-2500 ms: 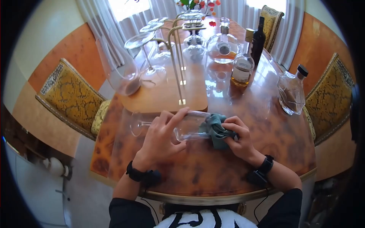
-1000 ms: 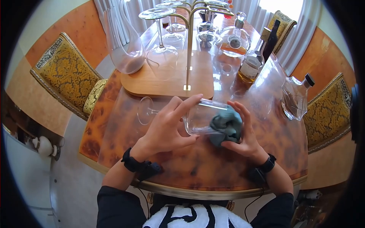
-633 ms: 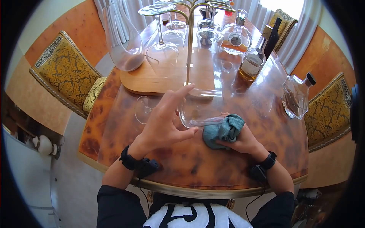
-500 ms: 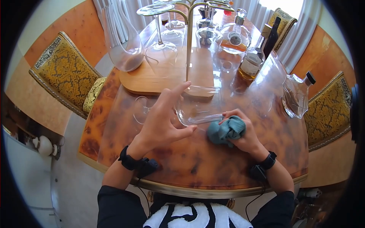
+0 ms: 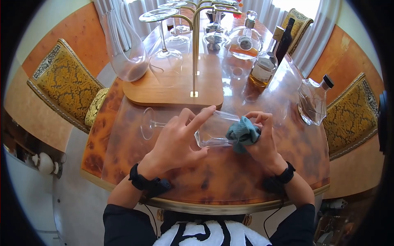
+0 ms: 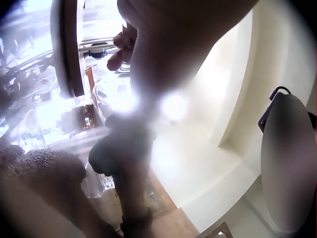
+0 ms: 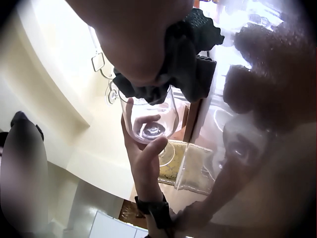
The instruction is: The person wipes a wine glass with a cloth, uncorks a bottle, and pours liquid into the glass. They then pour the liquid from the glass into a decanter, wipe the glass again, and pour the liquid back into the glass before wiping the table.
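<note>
A clear wine glass (image 5: 215, 133) lies sideways over the near part of the table, its round foot to the left and its mouth to the right. My left hand (image 5: 174, 141) holds it around the base of the bowl, with thumb and fingers on opposite sides. At the mouth, my right hand (image 5: 266, 141) grips a bunched teal cloth (image 5: 243, 132) that covers part of the rim. In the right wrist view the dark-looking cloth (image 7: 190, 69) sits over the opening of the bowl (image 7: 152, 116), with the left hand (image 7: 144, 166) behind it. Glare washes out much of the left wrist view.
Beyond the hands stands a wooden glass rack (image 5: 172, 96) with brass arms and upside-down glasses (image 5: 164, 39). A tall decanter (image 5: 130, 65) is on its left. Rightward are a round decanter (image 5: 245, 43), a whisky bottle (image 5: 262, 71), a dark bottle (image 5: 284, 43) and an angular decanter (image 5: 314, 100).
The cloth has moved from below the near edge of the glass up to its mouth. The glass's mouth has come slightly lower in the head view. Both hands keep their holds.
</note>
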Motion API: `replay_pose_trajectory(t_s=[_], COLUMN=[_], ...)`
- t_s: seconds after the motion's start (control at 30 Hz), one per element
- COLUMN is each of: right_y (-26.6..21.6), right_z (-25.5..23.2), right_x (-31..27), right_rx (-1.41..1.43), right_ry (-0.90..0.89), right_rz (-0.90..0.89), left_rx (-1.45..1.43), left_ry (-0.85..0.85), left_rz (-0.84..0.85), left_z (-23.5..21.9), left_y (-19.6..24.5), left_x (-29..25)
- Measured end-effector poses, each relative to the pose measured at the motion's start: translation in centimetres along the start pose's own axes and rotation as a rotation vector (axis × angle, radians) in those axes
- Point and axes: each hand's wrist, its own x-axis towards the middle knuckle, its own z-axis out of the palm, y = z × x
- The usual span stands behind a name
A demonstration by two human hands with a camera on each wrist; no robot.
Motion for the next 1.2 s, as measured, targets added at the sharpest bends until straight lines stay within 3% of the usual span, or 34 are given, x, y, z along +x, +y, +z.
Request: replay_pose_trajectory(t_s=[0.03,0.1,0.23,0.33,0.43,0.5,0.7,0.77,0.83,0.87,0.93,1.2], right_y=[-0.3,-0.8,-0.6,-0.8,-1.5,-1.2,-0.4,-0.3,0.2,0.1,-0.8,0.1], right_z=[-0.2,-0.6,-0.4,-0.5,-0.7,-0.5,-1.0,-1.0,-1.1,-1.1,-0.9,-0.6], right_x=[0.1,0.6,0.3,0.6,1.0,0.7,0.5,0.6,0.2,0.3,0.8,0.3], right_rx=[-0.001,-0.393,-0.31,-0.256,-0.39,-0.306,-0.261,-0.29,-0.071,-0.069,-0.261,-0.243], right_ry=[-0.003,-0.103,-0.211,-0.285,-0.347,-0.382,-0.422,-0.398,-0.23,-0.232,-0.14,-0.124], right_rz=[0.002,-0.185,-0.139,-0.179,-0.291,-0.192,-0.141,-0.189,-0.091,-0.087,-0.311,-0.287], left_rx=[-0.02,-0.047,-0.081,-0.057,-0.086,-0.114,-0.149,-0.147,-0.019,-0.019,-0.059,-0.047], left_ry=[-0.006,-0.026,-0.046,-0.011,0.035,0.04,-0.009,-0.007,-0.011,-0.014,-0.036,-0.039], left_rz=[0.0,-0.018,-0.022,-0.019,-0.033,-0.044,-0.082,-0.081,-0.033,-0.037,-0.055,-0.024], left_z=[0.1,0.3,0.1,-0.1,-0.2,-0.3,-0.3,-0.3,-0.2,-0.2,-0.3,0.0], left_y=[0.1,0.3,0.0,-0.3,-1.0,-1.1,-1.2,-1.3,-1.7,-1.6,-1.4,-0.9], left_x=[-0.1,-0.2,-0.1,-0.1,-0.1,0.0,-0.3,-0.2,-0.2,-0.2,-0.2,-0.1])
